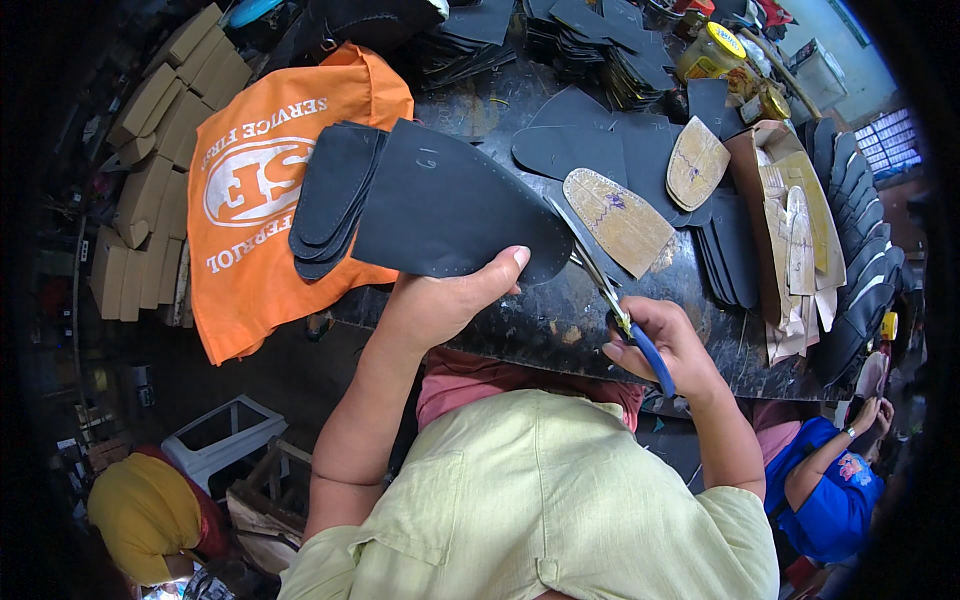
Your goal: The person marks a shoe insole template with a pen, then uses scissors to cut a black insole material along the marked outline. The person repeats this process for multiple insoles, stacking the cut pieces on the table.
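Note:
My left hand grips the lower edge of a black leather-like piece, thumb on top, fingers hidden beneath. Its right end is rounded, with a row of small marks near the edge. In my right hand is a pair of scissors with blue handles. Their blades are parted and point up and left, close to the rounded end of the piece; whether they touch it I cannot tell. Beyond the scissors lies a tan pattern piece on black material. A second tan pattern piece rests farther right.
An orange cloth bag hangs over the table's left edge, with stacked black cut pieces on it. Further black stacks stand at the back. A cardboard box and black shoe parts line the right. Another person works at lower right.

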Available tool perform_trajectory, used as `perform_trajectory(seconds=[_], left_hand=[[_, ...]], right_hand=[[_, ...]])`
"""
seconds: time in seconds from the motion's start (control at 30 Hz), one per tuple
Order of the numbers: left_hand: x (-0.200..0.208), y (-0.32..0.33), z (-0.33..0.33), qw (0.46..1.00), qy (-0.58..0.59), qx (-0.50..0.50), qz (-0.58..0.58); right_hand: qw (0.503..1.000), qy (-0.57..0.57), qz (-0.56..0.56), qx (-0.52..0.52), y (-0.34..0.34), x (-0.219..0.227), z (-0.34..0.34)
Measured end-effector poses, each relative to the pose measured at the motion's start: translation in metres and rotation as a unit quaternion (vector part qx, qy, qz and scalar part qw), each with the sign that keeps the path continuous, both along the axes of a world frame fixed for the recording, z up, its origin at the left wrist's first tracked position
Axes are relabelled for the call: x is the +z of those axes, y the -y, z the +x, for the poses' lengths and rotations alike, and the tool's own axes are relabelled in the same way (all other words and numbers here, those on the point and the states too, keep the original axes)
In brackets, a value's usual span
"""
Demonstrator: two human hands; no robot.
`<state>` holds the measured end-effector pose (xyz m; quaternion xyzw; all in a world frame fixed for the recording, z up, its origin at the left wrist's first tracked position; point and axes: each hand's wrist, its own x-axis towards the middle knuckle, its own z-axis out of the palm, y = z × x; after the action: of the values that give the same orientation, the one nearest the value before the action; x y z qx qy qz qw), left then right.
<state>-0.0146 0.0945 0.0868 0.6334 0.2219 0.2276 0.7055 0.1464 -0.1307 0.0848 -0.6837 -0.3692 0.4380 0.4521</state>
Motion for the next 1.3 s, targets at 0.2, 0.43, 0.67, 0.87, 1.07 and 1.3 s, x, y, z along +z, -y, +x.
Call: perform_trajectory(seconds=[0.2, 0.43, 0.67, 0.87, 1.07, 1.3], left_hand=[[-0.001, 0.0, 0.0, 1.0, -0.001, -0.004, -0.006], [-0.002, 0.001, 0.001, 0.999, -0.014, -0.011, -0.041], [0.006, -0.063, -0.031, 0.947, -0.009, 0.013, 0.322], [0.008, -0.165, -0.085, 0.967, -0.119, 0.081, 0.211], [-0.022, -0.183, -0.074, 0.914, -0.252, 0.131, 0.289], [-0.016, -0.137, -0.052, 0.773, -0.235, 0.269, 0.524]], right_hand=[[0.999, 0.032, -0.017, 0.005, 0.002, 0.003, 0.003], [0.998, 0.042, -0.038, -0.004, 0.003, 0.002, 0.002], [0.972, 0.174, -0.067, -0.141, 0.029, -0.003, 0.024], [0.813, 0.481, -0.287, -0.161, 0.089, 0.008, 0.056], [0.804, 0.522, -0.231, -0.165, 0.112, -0.014, 0.053], [0.812, 0.502, -0.22, -0.2, 0.117, -0.016, 0.059]])
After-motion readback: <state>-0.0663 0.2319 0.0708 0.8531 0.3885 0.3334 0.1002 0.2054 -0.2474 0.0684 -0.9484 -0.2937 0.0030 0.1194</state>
